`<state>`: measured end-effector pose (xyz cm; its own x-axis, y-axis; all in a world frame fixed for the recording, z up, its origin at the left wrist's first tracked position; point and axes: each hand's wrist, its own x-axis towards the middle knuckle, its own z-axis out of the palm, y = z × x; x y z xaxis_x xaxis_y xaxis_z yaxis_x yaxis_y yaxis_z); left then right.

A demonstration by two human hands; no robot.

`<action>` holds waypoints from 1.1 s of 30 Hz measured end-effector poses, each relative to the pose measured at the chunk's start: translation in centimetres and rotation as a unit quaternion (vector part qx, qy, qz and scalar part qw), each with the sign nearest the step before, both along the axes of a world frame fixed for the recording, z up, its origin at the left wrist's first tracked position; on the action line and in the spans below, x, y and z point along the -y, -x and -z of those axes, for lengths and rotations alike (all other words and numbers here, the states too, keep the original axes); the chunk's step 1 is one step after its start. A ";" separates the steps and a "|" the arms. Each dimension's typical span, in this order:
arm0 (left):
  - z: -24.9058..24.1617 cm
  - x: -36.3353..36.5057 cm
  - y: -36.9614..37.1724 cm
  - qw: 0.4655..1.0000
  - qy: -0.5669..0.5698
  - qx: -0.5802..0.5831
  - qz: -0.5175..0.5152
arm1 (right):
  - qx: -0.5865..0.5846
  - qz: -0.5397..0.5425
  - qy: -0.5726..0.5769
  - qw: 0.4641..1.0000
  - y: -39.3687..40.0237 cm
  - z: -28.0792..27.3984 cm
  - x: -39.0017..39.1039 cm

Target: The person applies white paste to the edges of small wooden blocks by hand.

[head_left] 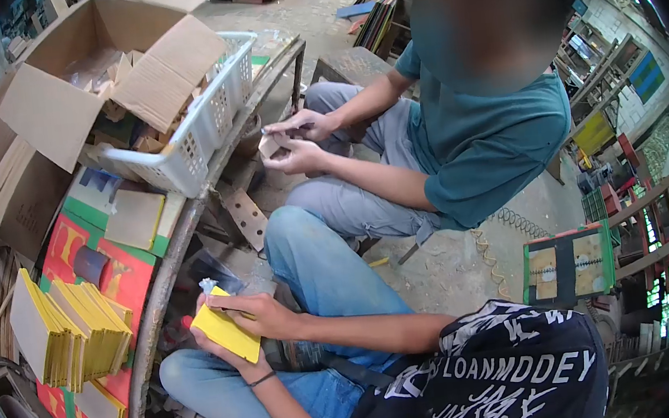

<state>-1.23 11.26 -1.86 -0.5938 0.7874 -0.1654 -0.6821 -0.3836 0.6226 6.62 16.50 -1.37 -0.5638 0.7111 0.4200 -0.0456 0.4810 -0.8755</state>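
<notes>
A flat yellow block (pixel 226 334) lies between my two hands. My left hand (pixel 241 366), with a dark band at its wrist, grips the block from its lower side. My right hand (pixel 268 316) is closed along the block's upper edge. Near its fingertips is a small bluish-white thing (pixel 208 286), too small to identify. Several yellow-edged boards (pixel 76 329) stand in a row on the red and green bench top (pixel 56 265) to the left. Another board (pixel 135 218) lies flat beside a dark cylinder (pixel 91 265).
An open cardboard box (pixel 162 72) of wooden pieces sits by a white plastic basket (pixel 184 160). A co-worker in a teal shirt (pixel 492 141) sits opposite, holding a small wooden piece (pixel 269 145). The bench's metal edge (pixel 164 290) runs close to my hands.
</notes>
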 end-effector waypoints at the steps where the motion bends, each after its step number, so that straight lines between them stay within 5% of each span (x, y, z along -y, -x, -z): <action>1: 0.2 0.1 -0.1 0.999 0.023 -0.008 -0.024 | 0.000 -0.002 0.006 1.000 -0.2 0.4 0.8; 6: 1.7 0.1 0.1 0.999 0.019 -0.024 -0.016 | -0.010 0.004 0.010 1.000 0.2 0.3 -0.2; 8: 3.5 -1.2 0.7 0.992 0.040 -0.118 -0.028 | -0.019 0.005 -0.002 1.000 0.0 -0.5 -0.7; 16: 6.5 -1.4 1.2 0.997 0.001 -0.082 -0.012 | 0.008 -0.010 0.004 1.000 0.0 0.3 0.0; 20: 3.6 -1.4 -0.1 0.997 0.033 -0.049 -0.051 | 0.051 -0.016 0.023 0.998 -0.3 -0.2 0.0; 33: 3.0 -1.6 -0.6 0.992 0.028 -0.113 -0.057 | -0.060 -0.025 -0.069 0.995 -0.2 -1.9 0.7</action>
<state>-0.59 12.82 -4.90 -0.7052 0.7066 -0.0595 -0.4765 -0.4101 0.7777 6.85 15.83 0.55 -0.5362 0.6148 0.5784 -0.1735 0.5903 -0.7883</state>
